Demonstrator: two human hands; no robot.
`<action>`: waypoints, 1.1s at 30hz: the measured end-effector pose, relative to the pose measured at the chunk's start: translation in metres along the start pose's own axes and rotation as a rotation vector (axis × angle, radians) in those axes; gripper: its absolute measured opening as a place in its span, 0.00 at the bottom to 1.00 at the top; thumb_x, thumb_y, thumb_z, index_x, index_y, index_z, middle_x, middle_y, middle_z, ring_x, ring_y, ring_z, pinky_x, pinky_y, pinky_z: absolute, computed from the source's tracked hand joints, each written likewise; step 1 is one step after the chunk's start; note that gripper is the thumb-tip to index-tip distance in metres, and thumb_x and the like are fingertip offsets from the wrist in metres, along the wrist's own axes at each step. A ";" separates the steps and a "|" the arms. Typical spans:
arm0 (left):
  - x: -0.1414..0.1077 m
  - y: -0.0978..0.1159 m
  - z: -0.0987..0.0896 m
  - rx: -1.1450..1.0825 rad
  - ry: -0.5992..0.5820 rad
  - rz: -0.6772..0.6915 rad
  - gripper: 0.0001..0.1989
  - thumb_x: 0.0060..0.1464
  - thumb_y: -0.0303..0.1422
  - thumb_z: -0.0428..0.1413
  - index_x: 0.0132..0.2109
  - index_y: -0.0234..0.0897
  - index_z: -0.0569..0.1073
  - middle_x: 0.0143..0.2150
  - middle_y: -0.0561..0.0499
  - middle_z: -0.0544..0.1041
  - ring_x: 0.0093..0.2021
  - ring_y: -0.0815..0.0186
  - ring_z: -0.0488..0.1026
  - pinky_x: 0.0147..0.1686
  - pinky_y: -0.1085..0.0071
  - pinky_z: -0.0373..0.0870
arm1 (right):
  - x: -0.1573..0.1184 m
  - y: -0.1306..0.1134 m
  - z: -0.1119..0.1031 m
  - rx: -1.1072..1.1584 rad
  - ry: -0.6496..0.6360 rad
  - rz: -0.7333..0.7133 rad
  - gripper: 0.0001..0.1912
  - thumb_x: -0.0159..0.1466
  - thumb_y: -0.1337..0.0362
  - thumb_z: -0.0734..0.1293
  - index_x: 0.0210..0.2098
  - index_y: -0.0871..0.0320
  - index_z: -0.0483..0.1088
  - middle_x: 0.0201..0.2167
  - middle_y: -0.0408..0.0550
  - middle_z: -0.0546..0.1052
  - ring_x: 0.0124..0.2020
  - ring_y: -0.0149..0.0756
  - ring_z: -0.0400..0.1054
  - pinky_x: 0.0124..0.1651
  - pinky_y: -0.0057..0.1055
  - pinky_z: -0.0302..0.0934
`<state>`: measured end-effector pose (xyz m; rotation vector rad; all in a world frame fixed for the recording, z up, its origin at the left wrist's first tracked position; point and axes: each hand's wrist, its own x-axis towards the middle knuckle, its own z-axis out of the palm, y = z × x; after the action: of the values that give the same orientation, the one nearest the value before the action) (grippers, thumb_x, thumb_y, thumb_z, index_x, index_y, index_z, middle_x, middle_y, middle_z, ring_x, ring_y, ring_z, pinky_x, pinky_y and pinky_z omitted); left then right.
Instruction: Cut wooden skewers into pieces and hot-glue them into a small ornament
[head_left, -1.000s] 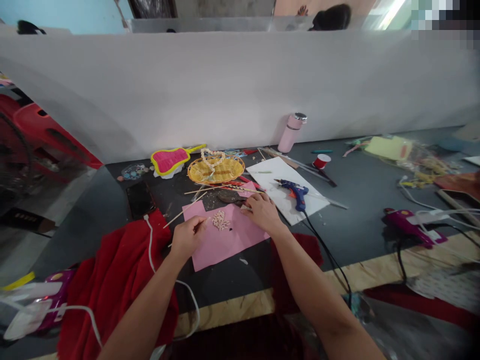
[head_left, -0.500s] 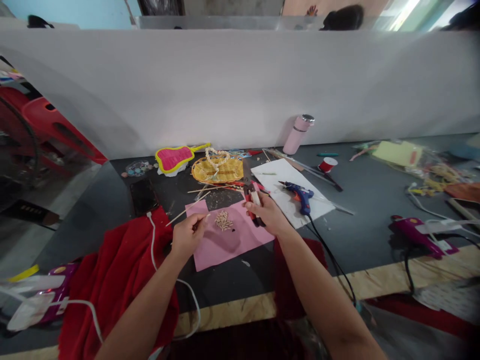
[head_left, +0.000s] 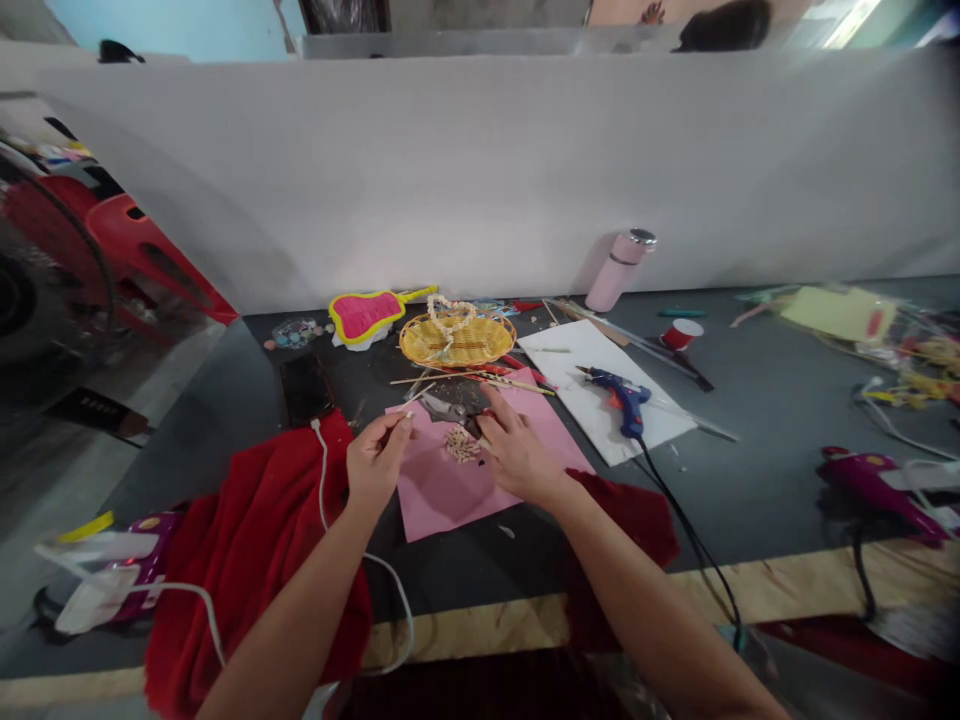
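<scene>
Over the left edge of a pink sheet, my left hand pinches a small pale piece at its fingertips. A thin stick shows just beyond those fingers; whether it is held is unclear. My right hand is spread above the sheet, its fingers by the handles of the pliers, which lie on the table and sheet. Between my hands sits a small pile of short pale pieces. Behind are longer sticks and a yellow woven basket with a beaded loop.
A blue glue gun lies on white board at right, its black cord running to the front edge. A pink bottle stands at the wall. Red cloth, a phone and a white cable are at left.
My right hand has put the pliers down behind the pile and its fingers have spread. My left hand stays in its pinch. The whole view has shifted slightly.
</scene>
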<state>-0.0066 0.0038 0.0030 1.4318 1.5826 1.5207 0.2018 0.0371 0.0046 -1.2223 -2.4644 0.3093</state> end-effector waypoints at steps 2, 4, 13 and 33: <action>0.001 -0.003 0.001 -0.055 0.024 -0.026 0.13 0.52 0.39 0.53 0.39 0.34 0.74 0.28 0.50 0.76 0.29 0.67 0.72 0.30 0.73 0.68 | 0.000 -0.002 0.003 -0.136 -0.034 0.012 0.17 0.58 0.73 0.58 0.47 0.59 0.61 0.63 0.60 0.48 0.60 0.48 0.50 0.54 0.46 0.51; 0.002 -0.005 0.002 -0.087 0.043 -0.037 0.14 0.52 0.39 0.53 0.39 0.34 0.74 0.28 0.50 0.76 0.28 0.68 0.71 0.29 0.73 0.68 | -0.001 -0.003 0.005 -0.175 -0.046 0.005 0.17 0.58 0.72 0.58 0.47 0.60 0.61 0.64 0.60 0.44 0.58 0.49 0.52 0.53 0.45 0.51; 0.000 -0.003 0.001 -0.083 -0.074 -0.033 0.10 0.52 0.37 0.54 0.35 0.34 0.75 0.27 0.52 0.75 0.29 0.68 0.70 0.32 0.74 0.67 | -0.002 -0.009 0.005 -0.182 -0.027 -0.067 0.19 0.56 0.73 0.59 0.47 0.60 0.62 0.64 0.60 0.46 0.55 0.49 0.56 0.50 0.44 0.54; -0.003 -0.003 0.001 -0.038 -0.160 -0.023 0.10 0.52 0.36 0.54 0.31 0.34 0.75 0.27 0.51 0.76 0.31 0.66 0.71 0.34 0.73 0.65 | -0.001 -0.006 0.012 -0.056 0.011 0.053 0.27 0.60 0.65 0.58 0.58 0.63 0.51 0.60 0.59 0.55 0.54 0.45 0.56 0.52 0.42 0.54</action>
<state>-0.0058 0.0023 -0.0010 1.4698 1.4628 1.3795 0.1928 0.0322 -0.0046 -1.3109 -2.4495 0.2486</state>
